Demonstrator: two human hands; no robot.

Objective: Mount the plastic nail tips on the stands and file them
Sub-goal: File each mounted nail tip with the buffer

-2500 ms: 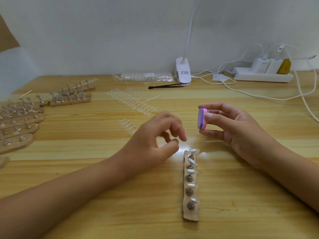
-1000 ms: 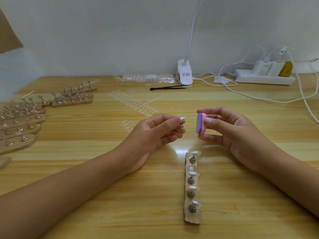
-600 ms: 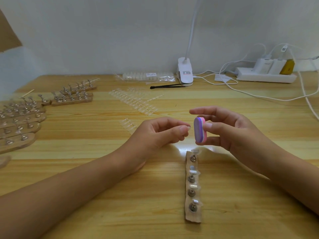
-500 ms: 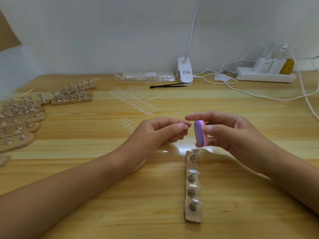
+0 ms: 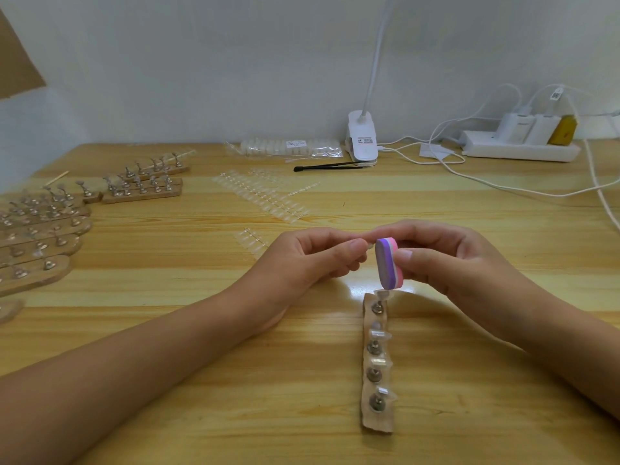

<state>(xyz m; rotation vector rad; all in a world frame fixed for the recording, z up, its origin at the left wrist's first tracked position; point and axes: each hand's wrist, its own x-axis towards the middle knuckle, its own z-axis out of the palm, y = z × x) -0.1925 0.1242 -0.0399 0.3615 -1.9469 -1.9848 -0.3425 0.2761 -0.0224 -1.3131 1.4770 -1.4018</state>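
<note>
A left hand (image 5: 312, 263) pinched a clear nail tip (image 5: 369, 245) beside a purple-and-pink file block (image 5: 388, 263) gripped by the right hand (image 5: 446, 260); the label on the lamp clip (image 5: 363, 139) was unreadable.

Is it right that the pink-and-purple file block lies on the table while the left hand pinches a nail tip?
No. The head view shows the file block held in the right hand, off the table; the left hand does pinch a nail tip beside it.
</note>
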